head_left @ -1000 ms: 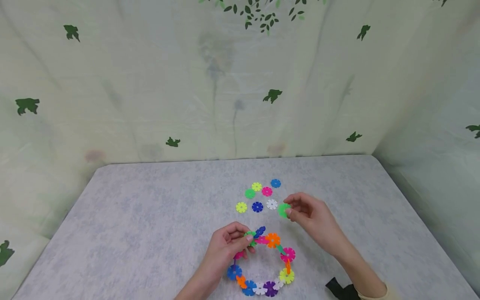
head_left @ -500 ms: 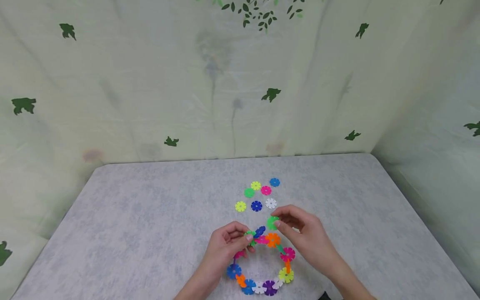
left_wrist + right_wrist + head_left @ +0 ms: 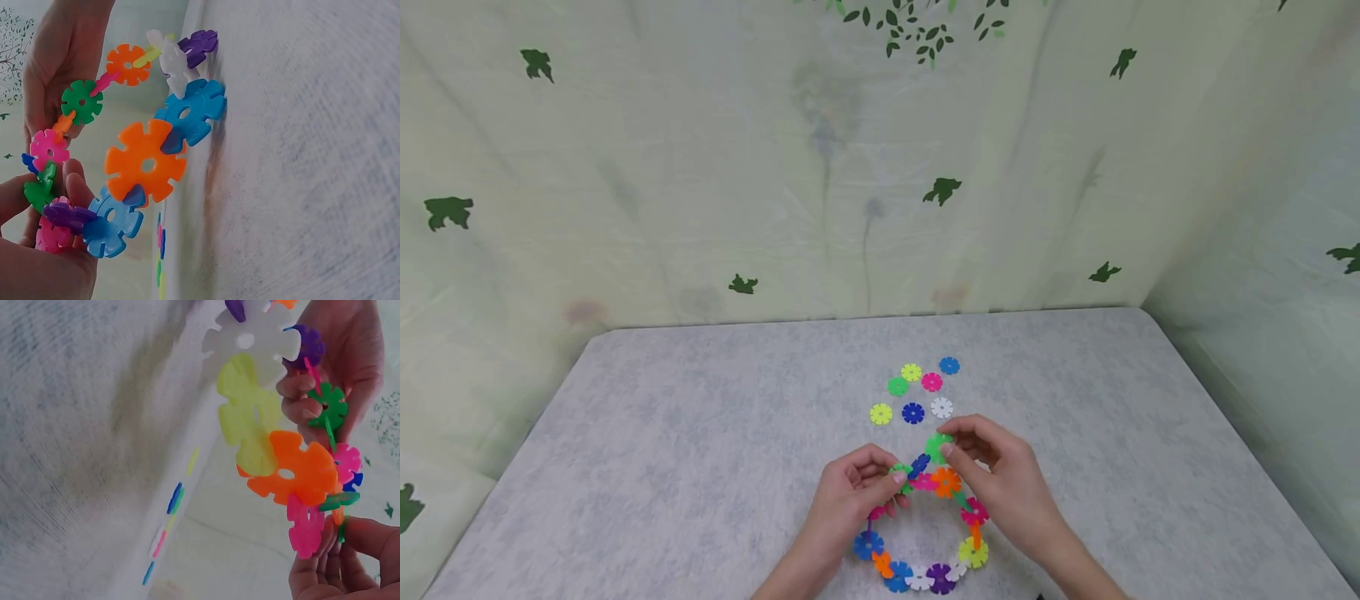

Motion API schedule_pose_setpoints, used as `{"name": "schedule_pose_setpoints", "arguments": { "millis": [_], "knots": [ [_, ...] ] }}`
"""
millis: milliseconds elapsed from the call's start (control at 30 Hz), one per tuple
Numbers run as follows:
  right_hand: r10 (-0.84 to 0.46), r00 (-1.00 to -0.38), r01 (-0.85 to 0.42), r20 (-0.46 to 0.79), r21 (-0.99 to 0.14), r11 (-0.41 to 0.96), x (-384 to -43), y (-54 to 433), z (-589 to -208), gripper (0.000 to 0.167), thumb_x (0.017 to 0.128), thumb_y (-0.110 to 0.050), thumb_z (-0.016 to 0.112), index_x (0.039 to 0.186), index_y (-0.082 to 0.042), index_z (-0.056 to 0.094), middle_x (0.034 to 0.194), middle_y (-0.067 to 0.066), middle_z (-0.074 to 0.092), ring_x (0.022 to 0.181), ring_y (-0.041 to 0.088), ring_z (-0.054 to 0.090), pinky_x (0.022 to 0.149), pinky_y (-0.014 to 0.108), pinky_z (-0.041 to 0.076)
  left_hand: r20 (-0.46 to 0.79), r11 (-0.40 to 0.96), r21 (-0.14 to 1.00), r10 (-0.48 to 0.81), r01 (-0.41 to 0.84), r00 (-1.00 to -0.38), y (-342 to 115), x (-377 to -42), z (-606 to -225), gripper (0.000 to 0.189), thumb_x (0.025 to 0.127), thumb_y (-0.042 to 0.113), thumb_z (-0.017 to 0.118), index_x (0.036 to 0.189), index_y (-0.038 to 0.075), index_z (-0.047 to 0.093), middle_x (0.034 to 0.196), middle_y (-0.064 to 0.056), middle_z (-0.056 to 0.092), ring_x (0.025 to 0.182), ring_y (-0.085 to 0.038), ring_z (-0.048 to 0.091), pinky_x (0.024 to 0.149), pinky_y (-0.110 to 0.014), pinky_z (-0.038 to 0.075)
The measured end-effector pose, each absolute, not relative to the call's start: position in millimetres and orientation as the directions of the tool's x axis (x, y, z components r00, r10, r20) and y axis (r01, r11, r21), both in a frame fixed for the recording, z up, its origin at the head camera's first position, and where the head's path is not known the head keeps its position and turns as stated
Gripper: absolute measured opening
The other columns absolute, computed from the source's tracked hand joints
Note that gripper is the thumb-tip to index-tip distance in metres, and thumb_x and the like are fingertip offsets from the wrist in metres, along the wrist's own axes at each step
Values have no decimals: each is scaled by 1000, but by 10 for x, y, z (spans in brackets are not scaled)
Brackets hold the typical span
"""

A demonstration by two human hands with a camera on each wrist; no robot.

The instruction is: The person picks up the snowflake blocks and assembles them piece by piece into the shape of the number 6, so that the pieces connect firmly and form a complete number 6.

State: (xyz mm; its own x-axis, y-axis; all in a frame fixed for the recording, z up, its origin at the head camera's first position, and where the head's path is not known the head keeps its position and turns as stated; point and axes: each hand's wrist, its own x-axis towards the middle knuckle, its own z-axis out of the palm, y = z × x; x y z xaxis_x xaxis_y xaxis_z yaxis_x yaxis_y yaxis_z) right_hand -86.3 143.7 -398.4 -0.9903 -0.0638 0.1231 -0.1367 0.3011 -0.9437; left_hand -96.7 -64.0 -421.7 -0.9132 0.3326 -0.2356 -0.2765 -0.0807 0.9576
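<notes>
– Although most of the ring (image 3: 973, 552) is shown, is any of it hidden?
– Its left side is partly covered by the left hand (image 3: 857, 487), so its pieces cannot be fully counted; the near edge of the desk (image 3: 700, 458) is cut off.
– Where is it held, and how?
– Toward that near edge, with its green piece (image 3: 39, 189) pinched between the left thumb and fingers. By the right hand (image 3: 1000, 467), one green disc (image 3: 937, 448) is pinched just beside the ring's dark blue piece (image 3: 919, 466); whether they are joined cannot be told.
– And the loose discs?
– Seven are counted, laid flat nearer the far edge: two yellow discs (image 3: 912, 372), one loose green disc (image 3: 898, 386), one pink disc (image 3: 932, 382), one light blue disc (image 3: 950, 366), one dark blue disc (image 3: 913, 412), one white disc (image 3: 942, 407).
</notes>
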Motion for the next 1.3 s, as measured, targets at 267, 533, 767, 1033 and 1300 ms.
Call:
{"name": "schedule_pose_setpoints", "arguments": {
  "millis": [267,533,767,1033,1300],
  "knots": [
    [-71,-986,-163,148,-932,323,-863,1400,-4006,22,91,-4,70,103,-22,69,97,-8,68,87,15,65,84,33,55,-236,-89,957,314,-276,-919,-640,-953,-4221,22,89,16,73,99,-2,63,85,-12,70,73,-22,67,67,-31,55],
    [-117,-977,-206,180,-936,284,-870,1368,-4048,24,90,-1,69,104,-21,69,97,-7,68,91,14,65,85,32,54,-231,-76,961,304,-265,-924,-639,-940,-4202,19,91,12,69,99,-3,60,82,-12,69,71,-24,64,65,-29,52],
    [-180,-972,-190,152,-958,214,-913,1417,-4139,23,94,-6,65,111,-20,70,105,-1,67,94,21,63,83,31,54,-223,-40,966,368,-256,-903,-642,-955,-4213,22,95,18,64,106,1,57,93,-15,67,76,-28,63,66,-31,51],
    [-359,-926,-180,117,-973,147,-991,1435,-4118,24,98,-11,61,119,-20,69,111,1,64,98,23,62,87,33,53,-208,64,978,320,-198,-924,-637,-998,-4237,28,94,32,67,109,9,62,92,-4,61,74,-18,55,59,-25,45],
    [-414,-908,-172,62,-957,234,-1369,1611,-4162,24,100,-16,59,121,-8,67,112,13,67,97,34,63,85,42,54,-160,34,987,240,-157,-957,-648,-1021,-4233,23,93,21,69,106,2,68,92,-6,64,79,-18,56,68,-24,49]
  ]
}}
